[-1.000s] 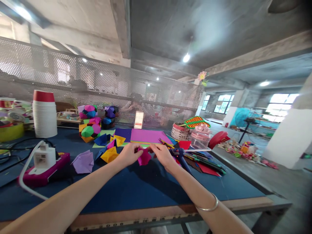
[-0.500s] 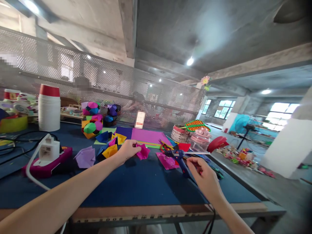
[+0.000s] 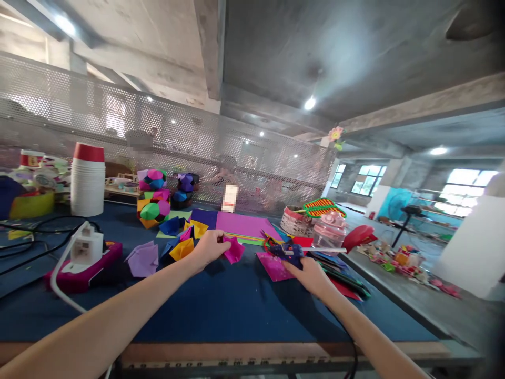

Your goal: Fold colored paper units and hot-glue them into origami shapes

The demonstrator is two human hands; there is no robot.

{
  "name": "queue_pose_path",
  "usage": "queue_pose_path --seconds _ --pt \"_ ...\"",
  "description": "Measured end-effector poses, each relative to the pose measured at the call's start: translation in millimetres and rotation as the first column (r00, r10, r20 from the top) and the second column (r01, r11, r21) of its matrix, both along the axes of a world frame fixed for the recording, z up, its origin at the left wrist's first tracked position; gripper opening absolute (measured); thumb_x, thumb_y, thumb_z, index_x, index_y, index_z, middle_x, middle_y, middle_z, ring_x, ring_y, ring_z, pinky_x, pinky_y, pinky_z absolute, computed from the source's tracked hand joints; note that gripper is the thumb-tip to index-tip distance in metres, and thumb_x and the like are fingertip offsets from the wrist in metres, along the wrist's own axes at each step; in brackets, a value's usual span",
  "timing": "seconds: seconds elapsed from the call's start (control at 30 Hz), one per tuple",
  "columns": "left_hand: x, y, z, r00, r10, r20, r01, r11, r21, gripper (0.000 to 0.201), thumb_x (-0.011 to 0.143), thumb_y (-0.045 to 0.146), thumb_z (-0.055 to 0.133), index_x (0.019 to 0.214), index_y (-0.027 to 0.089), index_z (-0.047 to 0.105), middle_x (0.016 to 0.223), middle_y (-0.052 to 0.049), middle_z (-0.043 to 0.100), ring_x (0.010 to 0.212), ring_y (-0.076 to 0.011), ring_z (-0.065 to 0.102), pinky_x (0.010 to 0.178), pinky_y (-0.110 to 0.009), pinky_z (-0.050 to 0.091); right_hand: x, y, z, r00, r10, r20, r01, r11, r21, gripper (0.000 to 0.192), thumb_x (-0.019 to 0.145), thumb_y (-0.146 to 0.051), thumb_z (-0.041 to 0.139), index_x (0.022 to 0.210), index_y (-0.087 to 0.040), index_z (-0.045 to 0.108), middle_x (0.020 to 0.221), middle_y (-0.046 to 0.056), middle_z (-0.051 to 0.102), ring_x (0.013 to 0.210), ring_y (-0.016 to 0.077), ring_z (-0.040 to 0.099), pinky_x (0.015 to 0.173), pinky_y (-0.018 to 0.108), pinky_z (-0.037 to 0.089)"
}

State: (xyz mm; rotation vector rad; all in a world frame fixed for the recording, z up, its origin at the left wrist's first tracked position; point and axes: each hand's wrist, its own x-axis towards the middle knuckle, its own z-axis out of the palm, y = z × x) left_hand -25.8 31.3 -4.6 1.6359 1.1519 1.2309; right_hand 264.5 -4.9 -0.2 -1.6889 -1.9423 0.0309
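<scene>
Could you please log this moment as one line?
left hand: holding magenta folded paper | right hand: at glue gun | nearby: lilac folded paper, pink bottle

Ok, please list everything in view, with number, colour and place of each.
folded paper: 1, magenta, held at centre
glue gun: 1, dark blue, right of centre
patterned sheet: 1, magenta, under the glue gun
creased paper: 1, lavender, left
folded pieces: several, yellow and blue, left of centre
paper balls: several, multicoloured, behind those pieces
paper stack: 1, purple on top, back centre
cup stack: 1, white with red top, left
power strip: 1, magenta, front left
adapter: 1, white, on power strip
bottle: 1, pink, back right
basket: 1, whitish, beside bottle
tabletop: 1, blue, foreground
partition: 1, grey, behind tabletop
floor clutter: uncounted, mixed, far right
left hand: 1, bare, gripping the folded paper
right hand: 1, bare, at the glue gun
</scene>
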Motion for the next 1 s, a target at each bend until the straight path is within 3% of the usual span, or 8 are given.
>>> queue_pose_path --seconds 0.1,0.3,0.5,0.73,0.9,1.0 --pt "-1.1 6.5 -5.0 1.0 -0.004 0.0 0.004 1.0 -0.004 0.01 0.066 0.022 0.059 0.073 0.014 0.059 0.057 0.002 0.057 0.05 -0.0113 0.056 0.046 -0.021 0.045 -16.9 1.9 15.0 0.997 0.028 -0.066 -0.022 0.996 0.092 0.045 0.08 -0.054 0.049 0.075 -0.013 0.069 0.059 0.005 0.064 0.06 0.0232 0.061 0.054 0.028 0.042" --pt "-7.4 12.1 -5.7 1.0 0.026 0.016 -0.026 1.0 -0.012 0.01 0.066 0.021 0.057 0.074 0.015 0.058 0.063 0.0 0.062 0.058 -0.0137 0.06 0.049 -0.022 0.047 -70.5 11.8 36.1 0.967 0.25 -0.042 -0.222 0.914 0.338 0.035 0.085 -0.045 0.05 0.093 -0.016 0.068 0.082 0.007 0.07 0.081 0.0252 0.065 0.069 0.032 0.049" --pt "-16.0 17.5 -5.5 0.988 0.12 -0.098 -0.114 0.991 0.067 0.007 0.066 0.023 0.057 0.067 0.016 0.057 0.055 0.002 0.058 0.05 -0.0106 0.053 0.044 -0.019 0.036 -87.9 17.7 13.3 0.951 0.304 0.062 -0.301 0.858 0.415 0.028 0.086 -0.042 0.051 0.092 -0.018 0.064 0.09 0.009 0.068 0.089 0.0261 0.064 0.078 0.036 0.05" --pt "-17.0 11.2 2.1 0.961 0.151 -0.233 -0.126 0.985 0.121 0.012 0.066 0.024 0.053 0.065 0.015 0.061 0.054 0.002 0.057 0.051 -0.011 0.051 0.046 -0.02 0.032 -77.1 19.0 -6.3 0.879 0.377 0.292 -0.477 0.695 0.538 0.023 0.085 -0.033 0.055 0.103 -0.019 0.055 0.095 0.009 0.064 0.094 0.0237 0.06 0.089 0.04 0.047" --pt "-17.3 9.0 3.6 0.944 0.164 -0.287 -0.123 0.98 0.155 0.013 0.065 0.025 0.053 0.061 0.015 0.061 0.051 0.003 0.054 0.051 -0.0109 0.049 0.047 -0.021 0.03 -78.0 18.3 -6.0 0.861 0.379 0.34 -0.509 0.65 0.564 0.017 0.085 -0.033 0.055 0.097 -0.02 0.053 0.089 0.008 0.062 0.088 0.0225 0.058 0.084 0.039 0.048" --pt "-18.3 12.1 1.0 0.94 0.157 -0.303 -0.108 0.979 0.171 0.015 0.065 0.027 0.052 0.062 0.015 0.061 0.051 0.003 0.054 0.052 -0.0113 0.048 0.047 -0.021 0.029 -79.2 15.2 -2.9 0.839 0.412 0.357 -0.544 0.667 0.509 0.012 0.086 -0.031 0.054 0.09 -0.02 0.053 0.083 0.006 0.06 0.082 0.0204 0.057 0.082 0.037 0.047"
